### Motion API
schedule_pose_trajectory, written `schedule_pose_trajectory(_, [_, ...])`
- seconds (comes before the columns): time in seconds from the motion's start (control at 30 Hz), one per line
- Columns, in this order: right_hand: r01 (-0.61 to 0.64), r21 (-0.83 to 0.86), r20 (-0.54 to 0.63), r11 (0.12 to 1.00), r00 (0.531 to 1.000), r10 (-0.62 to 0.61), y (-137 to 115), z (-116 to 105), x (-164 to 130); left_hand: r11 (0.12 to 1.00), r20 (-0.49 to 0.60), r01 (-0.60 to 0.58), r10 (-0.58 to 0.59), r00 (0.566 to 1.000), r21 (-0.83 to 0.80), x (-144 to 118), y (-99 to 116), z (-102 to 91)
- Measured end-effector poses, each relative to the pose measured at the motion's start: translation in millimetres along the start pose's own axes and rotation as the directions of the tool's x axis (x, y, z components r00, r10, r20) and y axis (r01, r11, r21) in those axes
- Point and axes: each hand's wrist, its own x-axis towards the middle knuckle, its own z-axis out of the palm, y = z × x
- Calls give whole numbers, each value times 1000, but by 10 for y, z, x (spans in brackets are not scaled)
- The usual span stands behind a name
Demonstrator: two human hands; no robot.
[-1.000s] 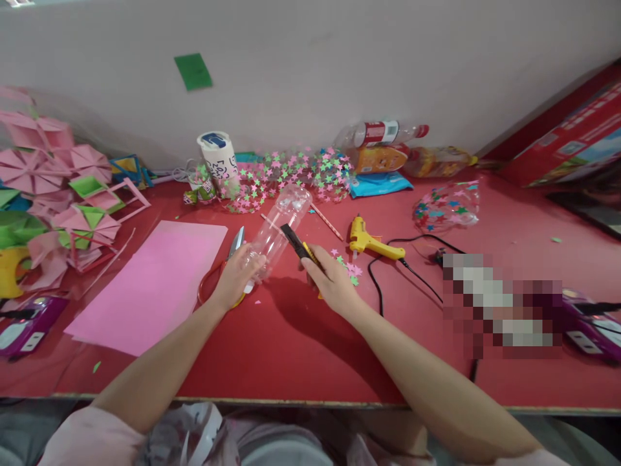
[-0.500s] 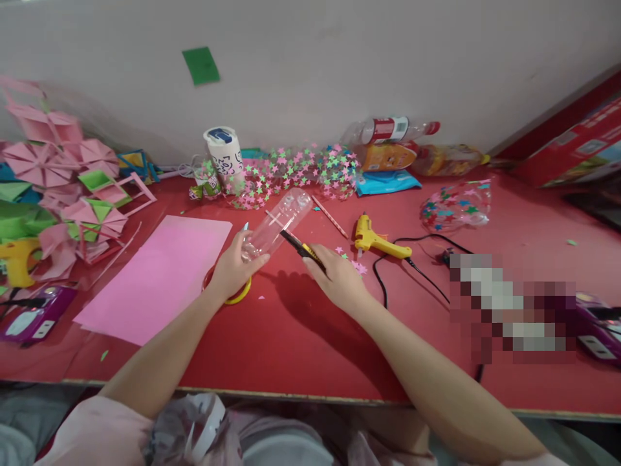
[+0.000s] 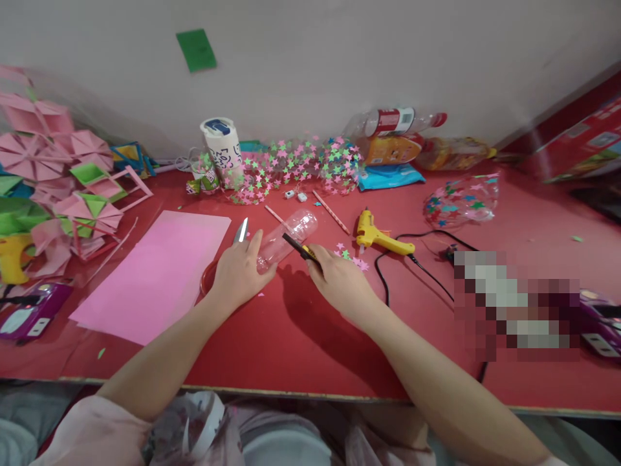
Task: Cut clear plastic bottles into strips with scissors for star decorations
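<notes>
A clear plastic bottle (image 3: 290, 238) lies aslant on the red table (image 3: 272, 349). At its near end, my left hand (image 3: 239, 270) grips it with thumb and fingers around the plastic. My right hand (image 3: 340, 279) is closed on a black and yellow utility knife (image 3: 299, 246), whose dark front end points at the bottle's side; whether it touches cannot be made out. Scissors (image 3: 241, 231) lie partly hidden under my left hand. Behind the bottle is a thin patterned stick (image 3: 330, 212), and small paper stars (image 3: 353, 257) are scattered near my right hand.
A yellow glue gun (image 3: 381, 239) with a black cord lies to the right. Pink paper sheets (image 3: 155, 278) cover the left side, beside folded paper pieces (image 3: 36, 155). Star-covered bottles (image 3: 291, 162), a white tumbler (image 3: 222, 152) and drink bottles (image 3: 395, 122) line the wall.
The bottle has come down toward the table and slightly right. My left hand has moved right and lower with it, fingers more spread. The knife stays in my right hand, slightly shifted.
</notes>
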Motion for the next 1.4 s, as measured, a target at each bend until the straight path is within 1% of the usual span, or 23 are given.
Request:
schedule_pose_trajectory(0.07, [-9,-29,2,1000,1000,9,-9,-43,-20,999,14,-30,30,999,15,-9,28,-2])
schedule_pose_trajectory(0.13, [-29,-70,1,997,1000,29,-17,-84,-39,999,25,-37,36,999,26,-11,48,-9])
schedule_pose_trajectory(0.27, [-53,-134,21,990,998,56,-28,-132,-65,999,38,-21,20,999,29,-4,52,-8])
schedule_pose_trajectory(0.47, [-56,-187,51,981,996,66,-52,-134,-88,1000,39,-2,1,999,15,1,38,7])
schedule_pose_trajectory(0.67, [-42,-222,77,974,995,61,-84,-169,-111,999,119,37,-40,992,25,14,69,-19])
schedule_pose_trajectory(0.8, [-54,-245,89,968,993,78,-90,-176,-113,998,145,52,-57,988,39,27,86,-38])
schedule_pose_trajectory(0.9, [-47,-242,101,969,992,73,-89,-180,-109,998,151,56,-61,987,36,29,93,-45])
schedule_pose_trajectory(1.03, [-42,-239,65,970,996,60,-75,-180,-97,998,155,59,-64,986,36,25,95,-44])
schedule_pose_trajectory(1.17, [-88,-276,37,957,994,102,-64,-154,-76,999,146,50,-53,988,22,24,90,-41])
schedule_pose_trajectory(1.27, [-93,-263,78,960,990,118,-55,-142,-64,999,141,42,-43,989,6,27,87,-43])
schedule_pose_trajectory(1.4, [-46,-153,160,987,985,71,-26,-146,-50,999,141,37,-36,989,-4,29,80,-46])
